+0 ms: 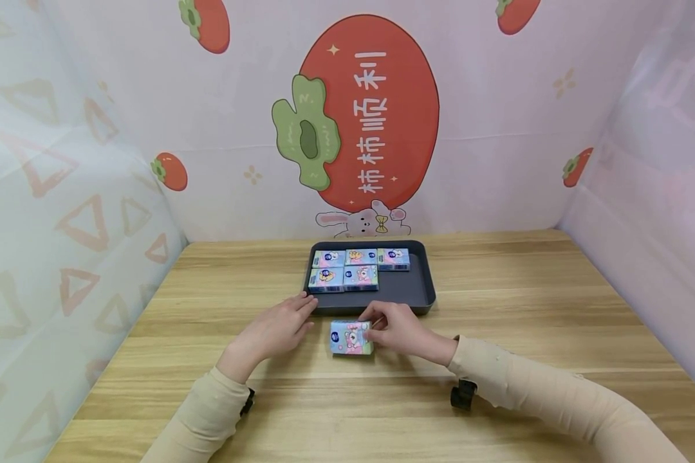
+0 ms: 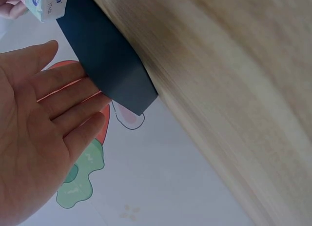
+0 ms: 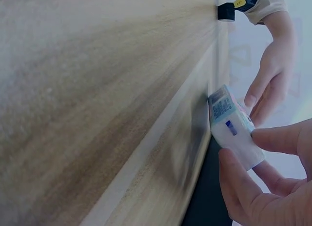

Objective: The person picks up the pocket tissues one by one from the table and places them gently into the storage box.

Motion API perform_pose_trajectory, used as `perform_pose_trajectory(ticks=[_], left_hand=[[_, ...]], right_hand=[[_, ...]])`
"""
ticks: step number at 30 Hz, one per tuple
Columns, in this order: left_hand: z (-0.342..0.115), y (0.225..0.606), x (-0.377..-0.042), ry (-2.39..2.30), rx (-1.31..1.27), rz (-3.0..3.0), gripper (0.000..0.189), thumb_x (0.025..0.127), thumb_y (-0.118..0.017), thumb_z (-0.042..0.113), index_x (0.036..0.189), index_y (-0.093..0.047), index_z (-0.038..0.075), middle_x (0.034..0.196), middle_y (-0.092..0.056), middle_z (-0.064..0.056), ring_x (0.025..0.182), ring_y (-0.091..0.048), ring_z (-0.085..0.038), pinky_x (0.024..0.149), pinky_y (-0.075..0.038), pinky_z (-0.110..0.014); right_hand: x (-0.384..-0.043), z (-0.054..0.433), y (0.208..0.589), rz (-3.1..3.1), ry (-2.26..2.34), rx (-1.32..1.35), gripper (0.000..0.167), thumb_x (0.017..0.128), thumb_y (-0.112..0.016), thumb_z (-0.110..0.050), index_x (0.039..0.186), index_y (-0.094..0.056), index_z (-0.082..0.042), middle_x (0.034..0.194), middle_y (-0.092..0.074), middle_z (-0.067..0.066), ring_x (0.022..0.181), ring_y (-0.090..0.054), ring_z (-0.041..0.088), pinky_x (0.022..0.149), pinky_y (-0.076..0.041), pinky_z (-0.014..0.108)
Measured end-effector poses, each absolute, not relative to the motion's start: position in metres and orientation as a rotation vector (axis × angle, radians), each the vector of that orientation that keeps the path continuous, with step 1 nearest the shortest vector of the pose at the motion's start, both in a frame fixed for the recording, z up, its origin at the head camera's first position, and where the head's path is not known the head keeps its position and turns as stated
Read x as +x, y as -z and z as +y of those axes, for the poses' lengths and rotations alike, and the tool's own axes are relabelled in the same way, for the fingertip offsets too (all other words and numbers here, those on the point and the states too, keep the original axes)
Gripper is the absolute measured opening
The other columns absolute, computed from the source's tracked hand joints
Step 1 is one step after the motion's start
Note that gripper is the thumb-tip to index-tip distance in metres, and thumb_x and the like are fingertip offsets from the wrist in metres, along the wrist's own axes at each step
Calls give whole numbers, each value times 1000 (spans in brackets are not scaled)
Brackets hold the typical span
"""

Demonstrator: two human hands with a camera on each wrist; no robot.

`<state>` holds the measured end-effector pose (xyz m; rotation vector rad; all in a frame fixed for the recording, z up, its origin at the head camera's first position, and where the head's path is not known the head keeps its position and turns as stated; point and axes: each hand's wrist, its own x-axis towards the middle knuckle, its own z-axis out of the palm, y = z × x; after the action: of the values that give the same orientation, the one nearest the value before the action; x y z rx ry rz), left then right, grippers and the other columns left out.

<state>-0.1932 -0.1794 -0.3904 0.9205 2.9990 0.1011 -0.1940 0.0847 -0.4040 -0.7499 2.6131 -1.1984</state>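
Note:
My right hand (image 1: 404, 331) pinches a small tissue pack (image 1: 346, 337) by its right end, just in front of the dark tray (image 1: 408, 297). In the right wrist view, thumb and fingertips press on the pack's white end (image 3: 239, 140). Printed on it are a pink cartoon animal and a dark blue logo. My left hand (image 1: 278, 328) lies by the tray's front left corner, fingers straight and fingertips at the rim; the left wrist view shows its palm (image 2: 44, 133) bare. Several similar packs (image 1: 361, 276) sit inside the tray, three along the back row and two in front of them at the left.
The tray stands on a wooden table (image 1: 527, 308), near the back wall. Printed cloth (image 1: 475, 180) with persimmon drawings hangs behind, and cloth walls rise at both sides. A black wrist device (image 1: 463, 393) hangs beneath the right sleeve.

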Motion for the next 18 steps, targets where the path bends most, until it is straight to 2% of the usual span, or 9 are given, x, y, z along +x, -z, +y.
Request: perform_pose_trajectory(ticks=[12,18], left_hand=[[-180,391,-194,-105,944,2994,46,97,-52,23,135,-49,-4,140,-47,-23,132,-43,-37,110,-37,-48],[-180,391,-194,-97,941,2990,47,98,-51,25,135,-49,-4,140,-47,-23,133,-42,-37,110,-37,-48]], right_hand=[[-197,88,399,2661,1201,-710,14,82,-74,-17,95,-68,-17,83,-65,-5,73,-58,9,62,-50,20],[-200,91,394,2656,1204,-687,13,82,-74,-18,94,-68,-18,84,-65,-5,73,-58,10,63,-50,20]])
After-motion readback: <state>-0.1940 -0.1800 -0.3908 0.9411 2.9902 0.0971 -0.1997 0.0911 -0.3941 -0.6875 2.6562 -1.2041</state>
